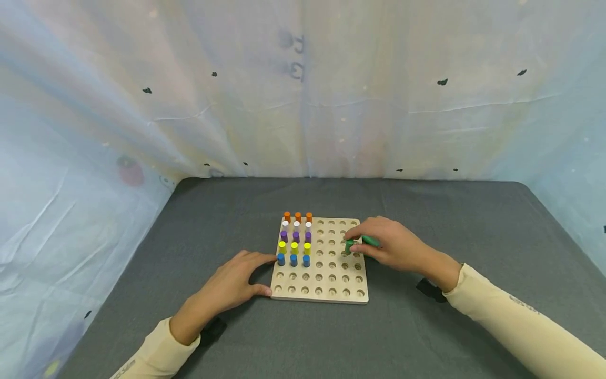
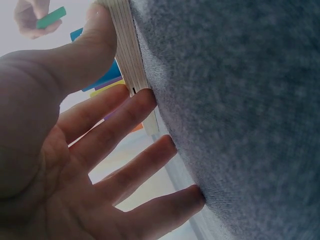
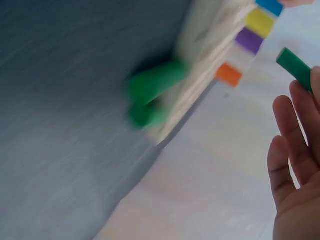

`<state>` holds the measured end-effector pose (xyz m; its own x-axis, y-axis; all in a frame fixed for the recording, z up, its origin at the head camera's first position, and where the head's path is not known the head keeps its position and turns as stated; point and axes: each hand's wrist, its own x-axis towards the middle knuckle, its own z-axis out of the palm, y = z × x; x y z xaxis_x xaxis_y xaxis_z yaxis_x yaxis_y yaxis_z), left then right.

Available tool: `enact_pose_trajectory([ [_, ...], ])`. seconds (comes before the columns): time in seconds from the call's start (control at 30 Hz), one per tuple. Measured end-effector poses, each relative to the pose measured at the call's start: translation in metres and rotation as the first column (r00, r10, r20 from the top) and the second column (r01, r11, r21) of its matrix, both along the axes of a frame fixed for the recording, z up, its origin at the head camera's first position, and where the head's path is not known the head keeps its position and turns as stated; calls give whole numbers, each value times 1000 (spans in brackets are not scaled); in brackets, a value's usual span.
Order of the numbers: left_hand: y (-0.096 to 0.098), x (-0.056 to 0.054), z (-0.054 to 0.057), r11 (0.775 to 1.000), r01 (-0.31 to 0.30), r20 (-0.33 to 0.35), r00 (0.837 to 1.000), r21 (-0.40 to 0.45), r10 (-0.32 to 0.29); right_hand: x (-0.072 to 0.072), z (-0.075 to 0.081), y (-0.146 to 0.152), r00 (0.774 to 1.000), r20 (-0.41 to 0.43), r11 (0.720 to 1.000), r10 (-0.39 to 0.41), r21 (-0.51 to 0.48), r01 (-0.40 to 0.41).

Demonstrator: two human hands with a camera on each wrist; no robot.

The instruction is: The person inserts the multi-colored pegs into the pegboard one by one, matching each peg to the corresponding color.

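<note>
My right hand (image 1: pixel 390 243) pinches a green peg (image 1: pixel 349 246) between thumb and fingertips, over the right part of a wooden peg board (image 1: pixel 325 295). The same peg (image 3: pixel 295 67) shows at the fingertips in the right wrist view. At the board's left edge my left hand (image 1: pixel 236 279) rests with thumb and fingers spread, touching the side; its fingers (image 2: pixel 115 125) look nearly straight in the left wrist view. Orange (image 1: pixel 298 217), white (image 1: pixel 296 226), purple (image 1: pixel 295 237), yellow (image 1: pixel 294 248) and blue (image 1: pixel 293 260) pegs stand upright in rows of three on the board's left side.
More green pegs (image 3: pixel 155 85) lie on the grey cloth right beside the board, blurred in the right wrist view and partly behind my hand in the head view. A grey cloth (image 1: pixel 227 205) covers the table. Pale printed sheeting (image 1: pixel 350 137) hangs behind and at both sides.
</note>
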<state>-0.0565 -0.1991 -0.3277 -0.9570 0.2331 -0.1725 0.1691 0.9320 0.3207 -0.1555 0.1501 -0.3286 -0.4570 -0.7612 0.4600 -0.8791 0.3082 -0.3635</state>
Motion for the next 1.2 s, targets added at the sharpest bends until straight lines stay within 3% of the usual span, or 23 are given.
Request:
enact_pose_trajectory([
  [0.3, 0, -2, -2, 1000, 10, -5, 1000, 6, -10, 8, 16, -52, 990, 88, 992, 113, 54, -118],
  [0.53, -2, -2, -3, 999, 23, -19, 1000, 32, -22, 6, 19, -88, 979, 80, 974, 188, 115, -196],
  [0.8, -5, 1, -4, 998, 25, -14, 1000, 57, -24, 6, 19, -118, 964, 128, 954, 233, 164, -252],
  [1.2, -7, 3, -3, 999, 27, -51, 998, 45, -24, 4, 12, -135, 966, 24, 932, 256, 258, -254],
])
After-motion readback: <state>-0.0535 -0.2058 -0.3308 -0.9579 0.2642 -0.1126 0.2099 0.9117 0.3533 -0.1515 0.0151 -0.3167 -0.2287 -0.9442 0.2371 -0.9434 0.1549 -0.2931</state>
